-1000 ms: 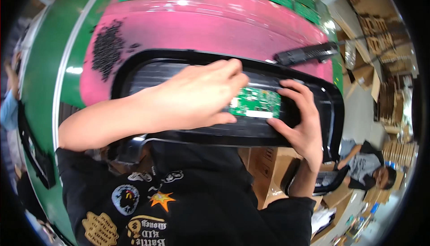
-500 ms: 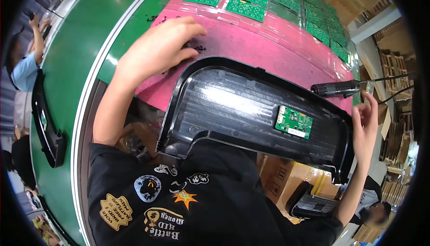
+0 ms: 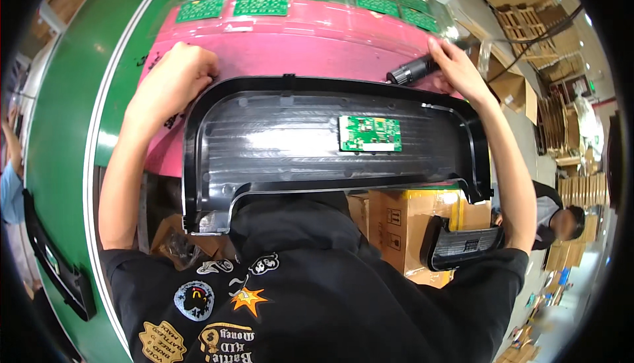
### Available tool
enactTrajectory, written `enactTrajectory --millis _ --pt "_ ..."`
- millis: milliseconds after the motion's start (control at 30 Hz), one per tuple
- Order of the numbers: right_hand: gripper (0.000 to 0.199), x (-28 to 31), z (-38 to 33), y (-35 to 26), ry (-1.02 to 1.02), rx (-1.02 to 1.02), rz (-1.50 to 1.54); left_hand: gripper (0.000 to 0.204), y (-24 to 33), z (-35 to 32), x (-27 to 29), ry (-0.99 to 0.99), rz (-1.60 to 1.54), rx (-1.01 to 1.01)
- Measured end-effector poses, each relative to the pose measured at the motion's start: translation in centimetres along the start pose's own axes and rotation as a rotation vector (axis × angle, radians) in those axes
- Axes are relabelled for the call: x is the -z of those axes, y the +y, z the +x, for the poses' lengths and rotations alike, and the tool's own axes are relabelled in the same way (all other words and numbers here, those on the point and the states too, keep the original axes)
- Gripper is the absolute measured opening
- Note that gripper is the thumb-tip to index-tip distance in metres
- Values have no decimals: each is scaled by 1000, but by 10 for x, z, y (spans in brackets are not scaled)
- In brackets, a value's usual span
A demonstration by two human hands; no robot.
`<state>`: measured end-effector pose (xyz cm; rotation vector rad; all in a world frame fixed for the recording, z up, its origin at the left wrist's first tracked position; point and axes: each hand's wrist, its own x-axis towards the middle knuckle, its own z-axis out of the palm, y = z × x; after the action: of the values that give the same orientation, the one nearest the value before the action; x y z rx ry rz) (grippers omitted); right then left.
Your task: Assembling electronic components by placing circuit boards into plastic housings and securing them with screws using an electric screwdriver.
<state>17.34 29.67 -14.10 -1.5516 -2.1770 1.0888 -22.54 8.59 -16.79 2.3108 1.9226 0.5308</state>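
So way over on the left there's a curved black part (image 3: pixel 58 257) lying on the green table (image 3: pixel 72 112). Next along is the left hand (image 3: pixel 173 79), above the pink mat (image 3: pixel 290 49) by the shell's upper left corner. Its fingers are curled in and bunched together, and I honestly can't tell if there's anything pinched in them. Some small black bits (image 3: pixel 173 121) sit just below it. The big black shell (image 3: pixel 264 151) takes up the middle, open side up, with the green circuit board (image 3: pixel 370 135) lying inside, a bit right of centre. More green boards (image 3: pixel 261 6) fill clear trays up top. Then the right hand (image 3: pixel 454 69) has its thumb and fingers closed around a black screwdriver (image 3: pixel 411 72), tip pointing left, just past the shell's far rim. Below that, a smaller black shell (image 3: pixel 462 244) sits beside a cardboard box (image 3: pixel 389 221).
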Motion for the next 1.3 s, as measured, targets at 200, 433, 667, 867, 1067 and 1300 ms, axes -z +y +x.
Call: enactTrajectory --millis 200,433,667,867,1067,1300 --pt "49 -9 -31 -30 950 739 -103 13 7 3 7 3 -159 200" --pt "27 -40 -84 -77 342 616 1198 15 62 33 30 143 -106 -51" --pt "33 -63 -100 -67 53 431 1719 17 135 43 1 49 -578 -401" --pt "33 -59 -123 -74 23 693 1719 14 141 40 -13 32 -754 -414" --pt "36 -53 -145 -81 118 880 1538 10 134 41 -20 -31 -849 -347" --pt "37 -58 -144 -81 60 916 1525 11 132 38 -25 -115 -815 -359"
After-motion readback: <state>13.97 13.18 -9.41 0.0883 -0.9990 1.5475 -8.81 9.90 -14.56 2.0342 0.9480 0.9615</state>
